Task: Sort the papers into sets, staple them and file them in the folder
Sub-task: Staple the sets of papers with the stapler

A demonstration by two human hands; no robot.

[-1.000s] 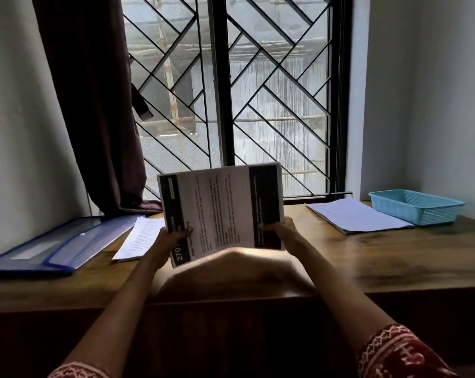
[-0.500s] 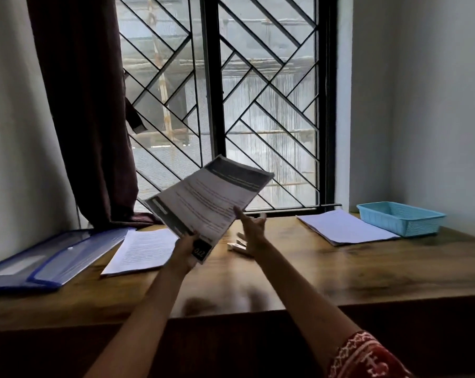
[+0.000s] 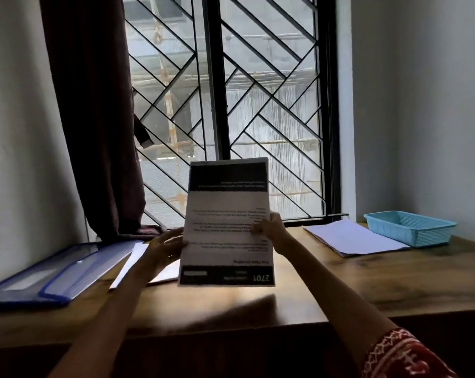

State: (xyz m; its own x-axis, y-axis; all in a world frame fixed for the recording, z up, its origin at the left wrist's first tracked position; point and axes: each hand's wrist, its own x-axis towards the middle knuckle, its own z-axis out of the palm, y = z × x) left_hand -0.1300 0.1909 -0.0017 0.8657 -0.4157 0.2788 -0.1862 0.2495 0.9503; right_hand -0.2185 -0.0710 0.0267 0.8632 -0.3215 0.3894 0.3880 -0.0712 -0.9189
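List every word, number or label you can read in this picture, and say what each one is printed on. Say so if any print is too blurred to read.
"2701": upside down, in the dark band at the lower edge of the printed sheet held upright by the left hand and right hand.
The sheet's heading and body lines: too blurred to read.
Label on the blue folder: too dim to read.
Paper stack and blue basket: no text visible.
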